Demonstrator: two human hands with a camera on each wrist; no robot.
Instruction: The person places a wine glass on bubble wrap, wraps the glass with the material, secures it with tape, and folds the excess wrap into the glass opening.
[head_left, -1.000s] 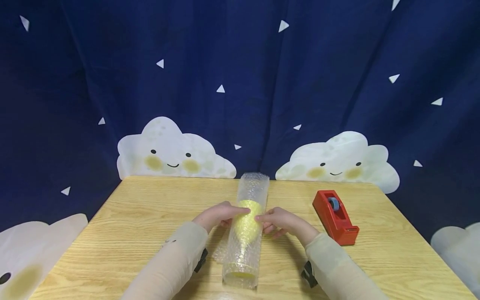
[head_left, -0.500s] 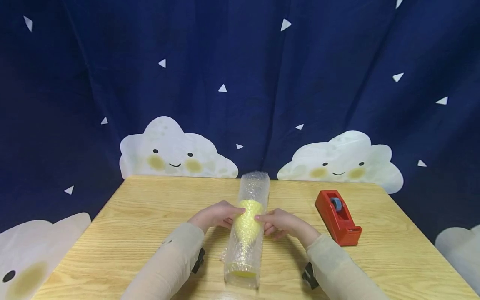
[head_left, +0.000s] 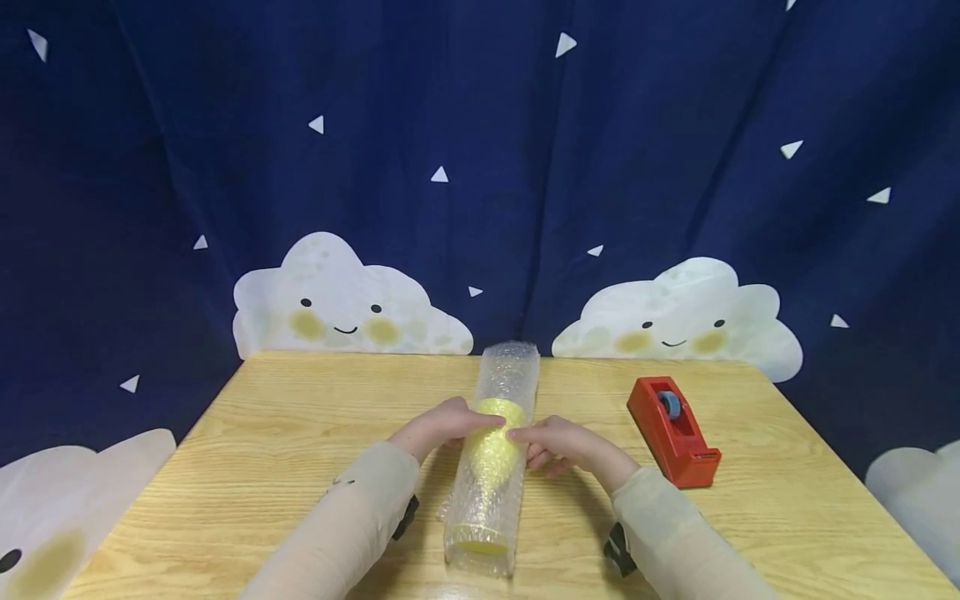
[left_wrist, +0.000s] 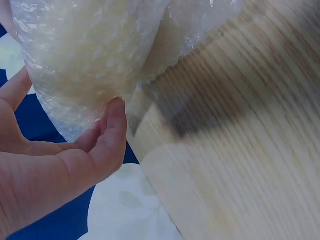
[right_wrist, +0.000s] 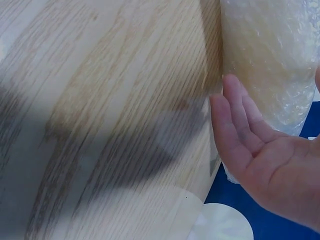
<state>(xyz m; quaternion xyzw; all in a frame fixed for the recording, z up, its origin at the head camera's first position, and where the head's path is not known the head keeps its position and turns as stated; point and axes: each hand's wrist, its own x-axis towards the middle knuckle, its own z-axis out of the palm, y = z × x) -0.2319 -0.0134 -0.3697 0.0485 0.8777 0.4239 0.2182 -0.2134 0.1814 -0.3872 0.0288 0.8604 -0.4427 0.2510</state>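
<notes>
A clear bubble wrap roll [head_left: 508, 377] lies lengthwise on the table, and through it shows a yellow goblet-shaped thing [head_left: 492, 458], wide above and narrow toward a round base. From the left side my left hand [head_left: 442, 427] holds the roll, thumb on top and fingers curled at its edge. My right hand [head_left: 567, 446] grips the opposite side, its thumb also on top. Curled left fingers [left_wrist: 114, 132] touch the wrap in the left wrist view. In the right wrist view, the right fingers [right_wrist: 232, 120] reach the roll's lower side. The wrap blurs the yellow thing's details.
A red tape dispenser [head_left: 675, 437] with a blue tape roll [head_left: 669, 405] stands to the right of my right hand. The wooden table [head_left: 315, 392] ends at a dark blue curtain [head_left: 480, 108] with clouds. A small wrap flap [head_left: 443, 509] sticks out left of the roll.
The loose wrap flap left of the roll shows less than a second ago. Both hands stay at the roll's sides; the left thumb shifted slightly left, then back right.
</notes>
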